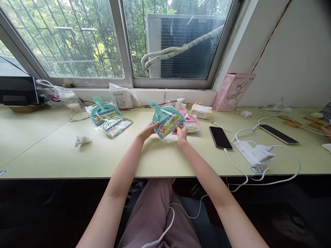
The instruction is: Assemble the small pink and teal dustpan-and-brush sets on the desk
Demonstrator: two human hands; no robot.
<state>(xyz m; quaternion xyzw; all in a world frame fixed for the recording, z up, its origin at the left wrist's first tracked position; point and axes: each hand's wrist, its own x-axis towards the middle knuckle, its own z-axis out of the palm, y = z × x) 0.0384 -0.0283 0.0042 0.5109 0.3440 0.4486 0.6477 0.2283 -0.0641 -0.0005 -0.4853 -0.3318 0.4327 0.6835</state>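
Note:
Both of my hands hold a teal dustpan-and-brush set (167, 120) in clear wrapping, tilted above the desk near its middle. My left hand (148, 131) grips its lower left edge, and my right hand (181, 132) closes on its lower right edge. Just behind my right hand lies a pink dustpan set (191, 123), partly hidden by the teal one. To the left, another teal set (103, 111) rests on the desk, with a pale green set (116, 125) overlapping its front.
On the pale green desk (64, 162) are crumpled tissue (83, 140), a tissue pack (201, 111), a phone (220, 137), a second phone (278, 134) and a power strip (249, 153) with loose white cables. A pink box (234, 92) stands by the wall. Part of another person's hand shows far right.

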